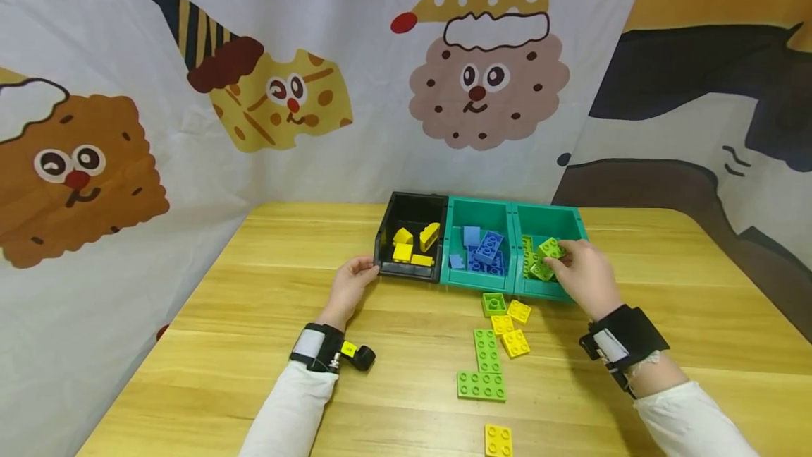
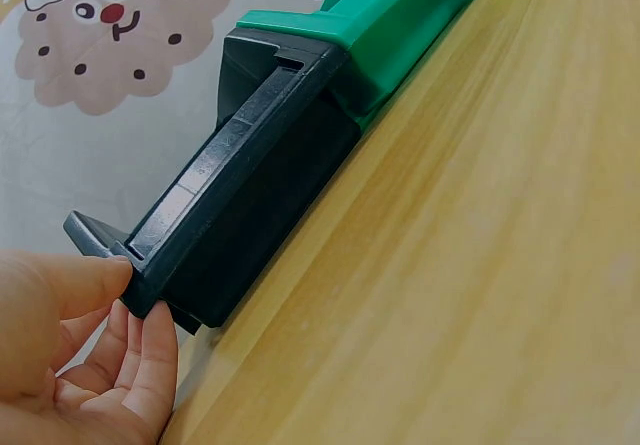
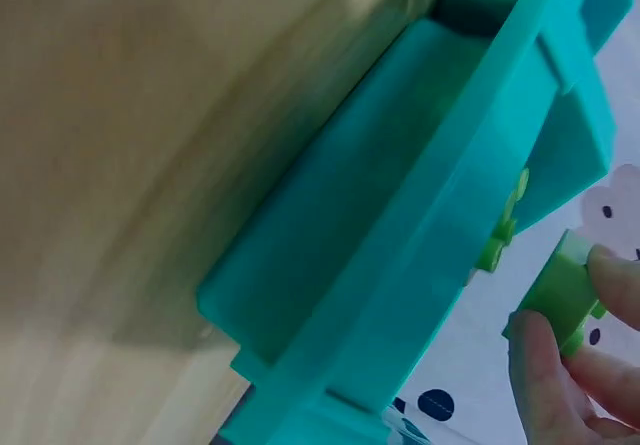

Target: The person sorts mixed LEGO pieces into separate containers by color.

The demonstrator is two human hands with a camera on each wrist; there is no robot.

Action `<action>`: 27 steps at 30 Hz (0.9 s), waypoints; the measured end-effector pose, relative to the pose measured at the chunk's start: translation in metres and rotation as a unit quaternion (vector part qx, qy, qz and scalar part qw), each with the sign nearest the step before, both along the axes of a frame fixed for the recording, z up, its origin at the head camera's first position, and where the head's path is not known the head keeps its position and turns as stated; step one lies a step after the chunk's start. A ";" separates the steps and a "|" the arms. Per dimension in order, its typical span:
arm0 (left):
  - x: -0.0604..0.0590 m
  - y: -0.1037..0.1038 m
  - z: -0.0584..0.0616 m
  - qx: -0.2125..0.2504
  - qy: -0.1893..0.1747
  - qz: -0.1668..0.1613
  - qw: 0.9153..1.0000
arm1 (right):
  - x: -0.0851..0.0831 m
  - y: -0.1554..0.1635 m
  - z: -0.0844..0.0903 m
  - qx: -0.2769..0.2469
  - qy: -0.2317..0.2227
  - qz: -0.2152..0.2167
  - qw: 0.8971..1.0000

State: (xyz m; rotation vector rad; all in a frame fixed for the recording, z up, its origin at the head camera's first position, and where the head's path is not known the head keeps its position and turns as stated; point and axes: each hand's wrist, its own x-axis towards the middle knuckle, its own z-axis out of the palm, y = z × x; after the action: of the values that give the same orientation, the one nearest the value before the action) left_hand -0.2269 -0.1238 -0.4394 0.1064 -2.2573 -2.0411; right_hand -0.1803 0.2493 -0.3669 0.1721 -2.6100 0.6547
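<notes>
My left hand (image 1: pixel 349 289) pinches the front left corner of a black bin (image 2: pixel 265 195), thumb above and fingers below. Yellow bricks (image 1: pixel 402 252) lie inside that bin. Above the right teal bin (image 1: pixel 547 214), my right hand (image 1: pixel 591 279) holds a green brick (image 3: pixel 560 290) between thumb and fingers. Other green bricks (image 1: pixel 527 257) lie in that bin, partly hidden by the hand. Between these two, the middle teal bin (image 1: pixel 478 207) contains blue bricks (image 1: pixel 488 248).
In front of the bins, a green square brick (image 1: pixel 494 304) and several yellow bricks (image 1: pixel 515 343) lie on the wooden table (image 1: pixel 406 344). Nearer are two long green bricks (image 1: pixel 481 386) and a lone yellow brick (image 1: pixel 498 441). A printed cloth (image 1: pixel 368 161) hangs behind the bins.
</notes>
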 end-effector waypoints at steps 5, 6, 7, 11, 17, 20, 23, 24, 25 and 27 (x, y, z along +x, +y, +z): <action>0.001 -0.001 -0.001 0.004 0.002 -0.004 1.000 | -0.013 -0.001 0.003 0.025 -0.022 -0.006 0.999; 0.002 -0.001 -0.001 0.003 0.002 -0.002 1.000 | -0.016 -0.002 0.003 0.027 -0.028 -0.007 0.999; 0.002 -0.002 0.000 0.002 0.003 0.000 1.000 | -0.020 -0.003 0.003 0.027 -0.035 -0.008 0.999; 0.002 -0.003 0.000 0.004 0.006 0.001 1.000 | -0.036 -0.005 0.003 0.029 -0.074 -0.014 0.997; 0.002 -0.002 0.000 0.005 0.001 -0.003 1.000 | -0.050 -0.004 -0.005 0.024 -0.144 -0.021 0.989; 0.002 -0.001 0.001 0.005 0.000 -0.004 1.000 | -0.053 -0.004 -0.008 0.024 -0.160 -0.030 0.986; 0.002 -0.001 0.001 0.009 0.004 -0.007 1.000 | -0.055 -0.005 -0.010 0.020 -0.169 -0.037 0.985; 0.002 -0.001 0.001 0.011 0.005 -0.008 1.000 | -0.055 -0.006 -0.011 0.017 -0.172 -0.038 0.984; 0.001 0.000 0.001 0.012 0.006 -0.008 1.000 | -0.055 -0.006 -0.011 0.013 -0.174 -0.037 0.984; 0.001 0.000 0.001 0.013 0.007 -0.008 1.000 | -0.056 -0.006 -0.012 0.007 -0.183 -0.033 0.982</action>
State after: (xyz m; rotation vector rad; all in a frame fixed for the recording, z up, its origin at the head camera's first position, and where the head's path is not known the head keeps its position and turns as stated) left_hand -0.2254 -0.1239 -0.4381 0.0754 -2.2309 -2.0745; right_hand -0.2363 0.2432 -0.3793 -0.0348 -2.9577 0.6997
